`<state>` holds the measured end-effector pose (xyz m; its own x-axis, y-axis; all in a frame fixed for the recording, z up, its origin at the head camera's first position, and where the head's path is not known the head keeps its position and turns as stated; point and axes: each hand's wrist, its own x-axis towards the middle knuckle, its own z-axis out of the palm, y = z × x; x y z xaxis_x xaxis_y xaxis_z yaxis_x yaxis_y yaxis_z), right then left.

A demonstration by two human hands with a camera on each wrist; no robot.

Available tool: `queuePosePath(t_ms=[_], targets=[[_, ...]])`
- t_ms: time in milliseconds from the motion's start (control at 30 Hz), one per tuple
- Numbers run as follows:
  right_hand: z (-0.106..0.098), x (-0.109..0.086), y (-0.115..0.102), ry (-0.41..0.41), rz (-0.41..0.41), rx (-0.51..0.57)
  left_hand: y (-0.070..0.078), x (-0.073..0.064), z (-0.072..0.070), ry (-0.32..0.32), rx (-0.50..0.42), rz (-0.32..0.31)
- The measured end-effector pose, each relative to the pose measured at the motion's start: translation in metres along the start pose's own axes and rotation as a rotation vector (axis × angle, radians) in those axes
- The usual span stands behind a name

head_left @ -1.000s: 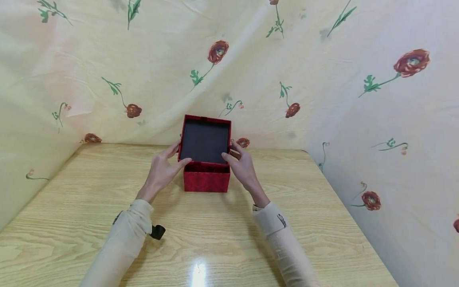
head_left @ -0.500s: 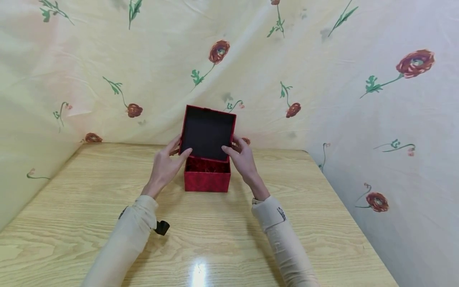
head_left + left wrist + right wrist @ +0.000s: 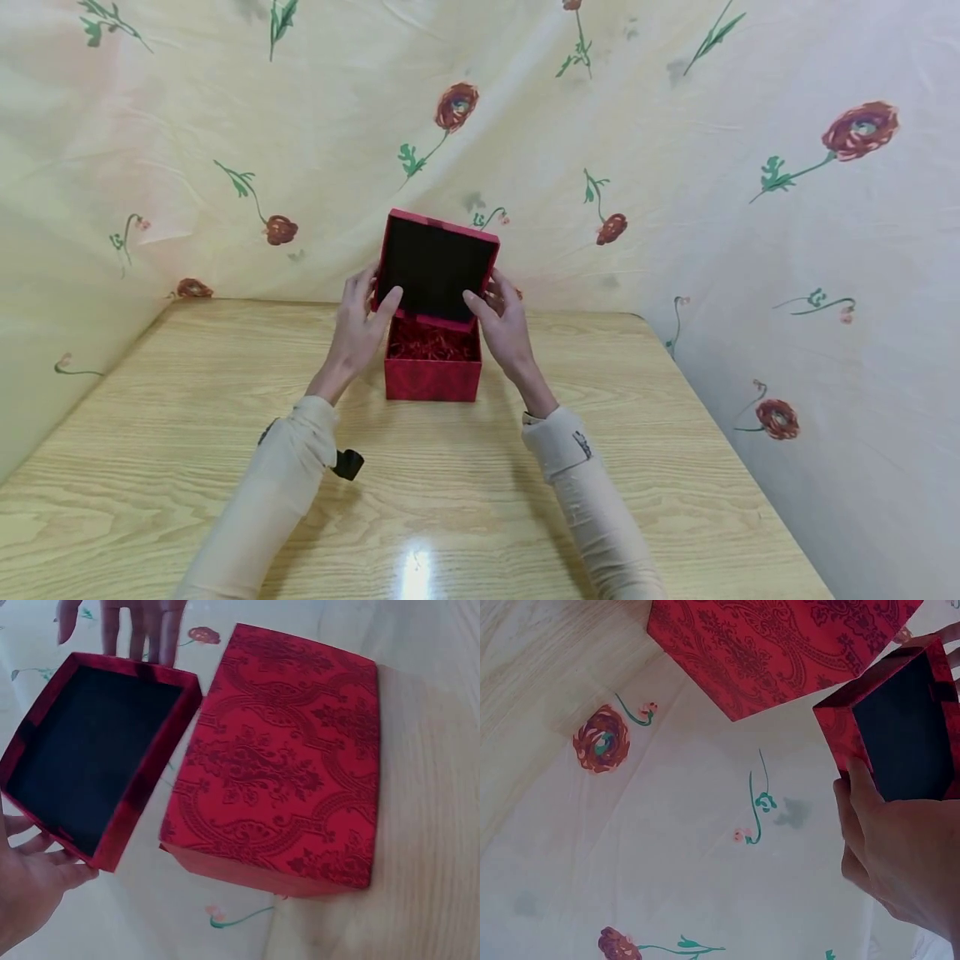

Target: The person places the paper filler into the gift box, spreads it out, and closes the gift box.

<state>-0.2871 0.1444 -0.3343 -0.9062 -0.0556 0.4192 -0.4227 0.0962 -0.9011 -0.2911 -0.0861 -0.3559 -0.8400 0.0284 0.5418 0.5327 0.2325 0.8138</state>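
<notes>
A red box lid (image 3: pixel 435 267) with a black inside is held up by both hands, tilted so its inside faces the head camera. My left hand (image 3: pixel 356 329) grips its left side, thumb on the near rim. The right hand (image 3: pixel 508 329) holds the opposite side in the same way. Below the lid stands the red patterned box (image 3: pixel 432 381), uncovered, with shredded red filler (image 3: pixel 431 340) inside. In the left wrist view the box (image 3: pixel 277 757) is beside the lid (image 3: pixel 90 750), apart from the left hand (image 3: pixel 34 892). The right wrist view shows the right hand (image 3: pixel 907 840) on the lid.
The box stands on a light wood table (image 3: pixel 450 500) towards its back edge. Flower-printed cloth (image 3: pixel 315 125) hangs behind and along both sides. A small black piece (image 3: pixel 348 464) shows at the left cuff.
Both hands have raised the lid away from the box and tipped it, its right side lower. More of the red filler in the box now shows.
</notes>
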Motion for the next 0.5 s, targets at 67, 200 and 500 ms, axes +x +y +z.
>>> queuePosePath(t_ms=[67, 200, 500], targets=[[-0.0001, 0.0005, 0.0006, 0.006, -0.008, 0.009, -0.0002, 0.0022, 0.0001, 0.004, -0.060, 0.013], [-0.0004, 0.0024, 0.0024, 0.047, -0.022, 0.060, -0.0001, 0.0036, -0.0008, 0.006, -0.109, 0.018], [0.0049, 0.0072, 0.0042, 0.177, -0.041, 0.144, 0.0045, 0.0009, -0.0016, 0.039, -0.035, -0.039]])
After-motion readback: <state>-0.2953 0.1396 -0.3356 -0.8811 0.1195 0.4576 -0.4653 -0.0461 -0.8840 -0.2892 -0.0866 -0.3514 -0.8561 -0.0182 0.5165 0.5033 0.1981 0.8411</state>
